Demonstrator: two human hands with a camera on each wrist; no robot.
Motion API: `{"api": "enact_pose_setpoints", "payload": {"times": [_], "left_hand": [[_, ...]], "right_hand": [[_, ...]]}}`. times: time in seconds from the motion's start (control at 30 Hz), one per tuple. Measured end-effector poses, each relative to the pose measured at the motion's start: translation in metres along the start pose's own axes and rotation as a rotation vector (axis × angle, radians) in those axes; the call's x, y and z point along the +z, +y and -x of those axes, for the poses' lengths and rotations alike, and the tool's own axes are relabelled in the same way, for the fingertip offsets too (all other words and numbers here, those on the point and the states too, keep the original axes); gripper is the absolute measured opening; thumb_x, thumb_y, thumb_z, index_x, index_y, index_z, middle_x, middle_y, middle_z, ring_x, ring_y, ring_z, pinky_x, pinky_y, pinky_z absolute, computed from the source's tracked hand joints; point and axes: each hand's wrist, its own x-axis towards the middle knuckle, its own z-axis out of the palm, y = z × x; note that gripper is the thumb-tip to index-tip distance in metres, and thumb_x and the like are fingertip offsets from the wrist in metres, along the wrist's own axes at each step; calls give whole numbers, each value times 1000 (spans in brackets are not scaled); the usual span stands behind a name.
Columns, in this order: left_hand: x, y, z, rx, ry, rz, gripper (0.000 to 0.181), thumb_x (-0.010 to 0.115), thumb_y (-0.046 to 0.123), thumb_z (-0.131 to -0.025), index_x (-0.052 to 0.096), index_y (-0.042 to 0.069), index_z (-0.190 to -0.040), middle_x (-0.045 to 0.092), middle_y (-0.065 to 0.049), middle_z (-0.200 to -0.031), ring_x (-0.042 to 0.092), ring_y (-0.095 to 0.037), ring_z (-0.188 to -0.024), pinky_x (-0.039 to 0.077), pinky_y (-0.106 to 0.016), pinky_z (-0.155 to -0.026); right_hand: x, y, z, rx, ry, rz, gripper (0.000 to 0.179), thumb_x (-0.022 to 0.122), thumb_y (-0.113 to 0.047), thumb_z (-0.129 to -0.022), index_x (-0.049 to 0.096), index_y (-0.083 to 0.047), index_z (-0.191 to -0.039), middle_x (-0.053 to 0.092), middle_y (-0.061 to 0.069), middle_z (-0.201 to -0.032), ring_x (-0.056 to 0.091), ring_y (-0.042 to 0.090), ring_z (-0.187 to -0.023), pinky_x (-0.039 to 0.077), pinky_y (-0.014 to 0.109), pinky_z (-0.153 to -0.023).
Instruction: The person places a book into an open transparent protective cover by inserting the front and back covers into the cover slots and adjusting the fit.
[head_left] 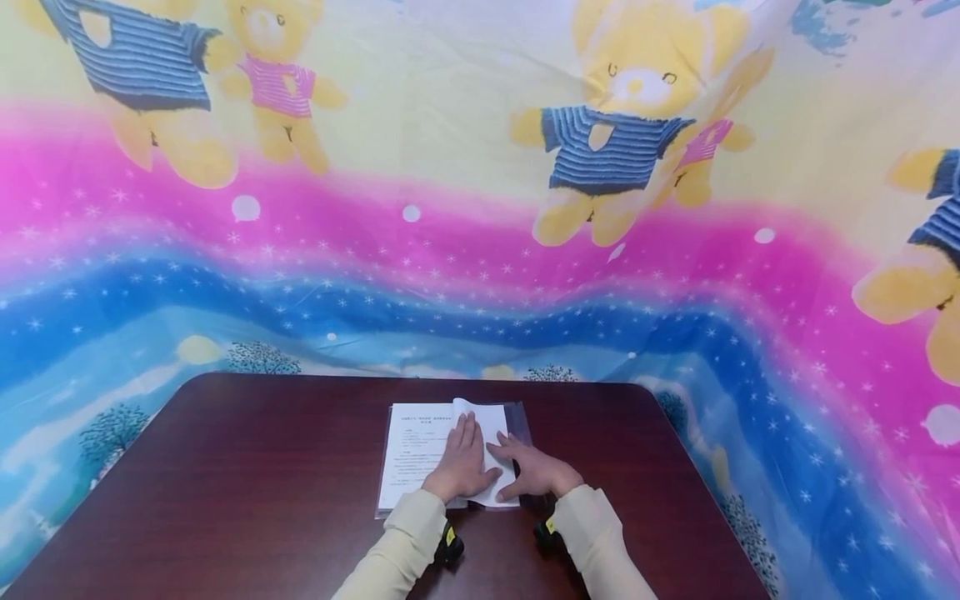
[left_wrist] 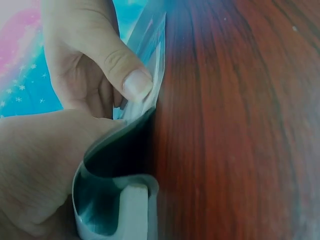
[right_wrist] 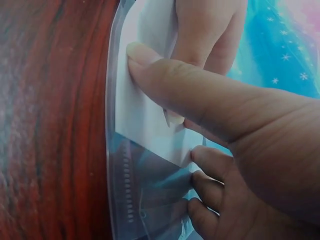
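Note:
A clear plastic folder [head_left: 519, 417] lies opened on the table, with a printed white sheet [head_left: 408, 446] on its left half and a blank white sheet [head_left: 495, 417] on its right. My left hand [head_left: 461, 458] presses along the middle with nearly straight fingers, where a page curls up at the top. Fingers spread, my right hand [head_left: 536, 468] touches the blank sheet. The right wrist view shows my right thumb [right_wrist: 165, 77] resting on the white sheet near the plastic edge. In the left wrist view, the bent plastic [left_wrist: 82, 182] curves up beside my left hand [left_wrist: 35, 160].
The dark reddish-brown table [head_left: 262, 483] extends around the folder. Behind it hangs a colourful cloth [head_left: 450, 250] with printed bears. A black wrist device [head_left: 450, 546] sits under my left cuff, and another [head_left: 547, 536] under the right.

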Motion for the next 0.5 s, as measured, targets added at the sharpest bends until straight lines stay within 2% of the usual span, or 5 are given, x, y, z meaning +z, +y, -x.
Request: {"api": "enact_pose_setpoints", "payload": {"times": [0.13, 0.37, 0.5], "left_hand": [[-6, 7, -1, -26, -26, 13, 89, 64, 42, -96, 28, -18, -151, 15, -33, -164, 11, -45, -155, 18, -58, -124], [13, 1, -11, -45, -20, 3, 96, 64, 48, -95, 23, -14, -155, 10, -29, -167, 7, -42, -156, 15, -56, -125], [13, 3, -12, -55, -29, -1, 97, 64, 49, -95, 23, -14, -155, 10, -29, -167, 7, -41, -156, 14, -56, -125]], "right_hand": [[0, 0, -1, -2, -9, -3, 85, 84, -24, -85, 40, -11, -157, 20, 19, -168, 12, 44, -155, 28, 68, -116], [0, 0, 1, -4, -11, -12, 86, 84, -23, -85, 40, -13, -157, 19, 20, -168, 13, 46, -155, 28, 69, -115], [-1, 1, 2, -10, -8, -5, 86, 85, -22, -84, 40, -12, -157, 20, 20, -168, 13, 46, -154, 29, 69, -115]]}}
